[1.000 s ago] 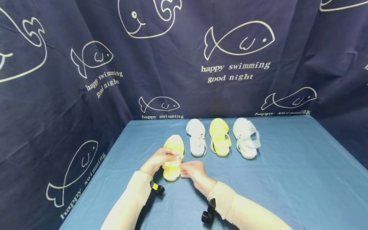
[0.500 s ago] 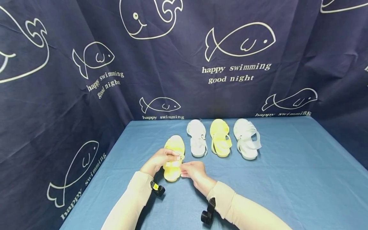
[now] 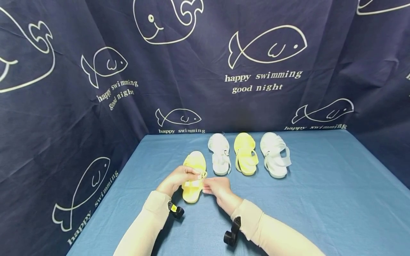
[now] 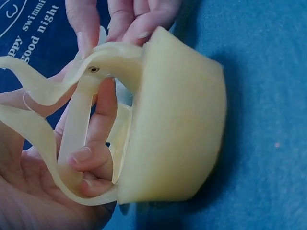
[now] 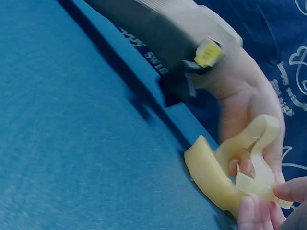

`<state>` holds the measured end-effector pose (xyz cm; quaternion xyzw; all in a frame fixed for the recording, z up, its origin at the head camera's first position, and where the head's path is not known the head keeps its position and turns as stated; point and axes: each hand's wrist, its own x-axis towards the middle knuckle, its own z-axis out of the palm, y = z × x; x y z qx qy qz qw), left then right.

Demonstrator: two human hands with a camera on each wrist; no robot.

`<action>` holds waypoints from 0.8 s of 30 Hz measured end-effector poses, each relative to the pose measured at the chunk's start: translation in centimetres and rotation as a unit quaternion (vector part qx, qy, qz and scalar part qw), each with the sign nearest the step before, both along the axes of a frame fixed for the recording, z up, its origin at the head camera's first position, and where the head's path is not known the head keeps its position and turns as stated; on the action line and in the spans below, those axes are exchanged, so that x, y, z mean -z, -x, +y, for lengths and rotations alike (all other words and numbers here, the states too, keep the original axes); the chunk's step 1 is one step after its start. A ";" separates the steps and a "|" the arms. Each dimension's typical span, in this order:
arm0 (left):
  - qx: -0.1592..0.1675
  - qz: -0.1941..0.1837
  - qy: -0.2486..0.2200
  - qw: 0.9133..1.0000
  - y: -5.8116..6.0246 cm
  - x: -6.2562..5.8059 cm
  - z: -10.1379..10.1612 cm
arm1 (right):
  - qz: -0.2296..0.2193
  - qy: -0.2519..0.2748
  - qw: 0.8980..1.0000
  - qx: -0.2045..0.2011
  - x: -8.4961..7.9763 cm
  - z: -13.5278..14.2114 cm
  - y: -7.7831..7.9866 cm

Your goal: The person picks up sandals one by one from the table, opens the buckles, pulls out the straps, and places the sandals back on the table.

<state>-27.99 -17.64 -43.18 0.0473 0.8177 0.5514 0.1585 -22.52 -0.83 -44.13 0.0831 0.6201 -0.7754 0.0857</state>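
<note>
A yellow jelly sandal [image 3: 196,160] stands on the blue cloth, its toe facing away from me. My left hand [image 3: 179,177] grips it from the left; in the left wrist view, fingers [image 4: 96,139] curl inside the opening, between the straps and the heel end [image 4: 180,120]. On the sandal's right side my right hand [image 3: 219,188] pinches the strap, close to a small metal eyelet [image 4: 93,69]. The right wrist view shows both hands at the sandal [image 5: 206,170], with the strap's loop standing up. The buckle is partly hidden by fingers.
Beyond the hands, along the back of the table [image 3: 307,199], a white sandal [image 3: 221,167], another yellow sandal [image 3: 246,167] and a second white sandal [image 3: 277,170] stand in a row. A dark blue curtain [image 3: 205,89] with fish prints hangs behind and to the left.
My right hand has shifted slightly to the right and away from me, with the strap still pinched. The left hand and the other sandals look the same.
</note>
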 end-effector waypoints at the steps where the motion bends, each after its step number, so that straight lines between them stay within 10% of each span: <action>1: 0.003 -0.002 -0.002 1.000 0.0 0.0 0.0 | 0.002 0.002 1.000 0.001 -0.1 0.1 0.1; 24: -0.008 0.005 -0.010 1.000 -0.1 0.1 0.2 | 0.004 -0.031 0.999 -0.028 -0.8 0.0 -1.5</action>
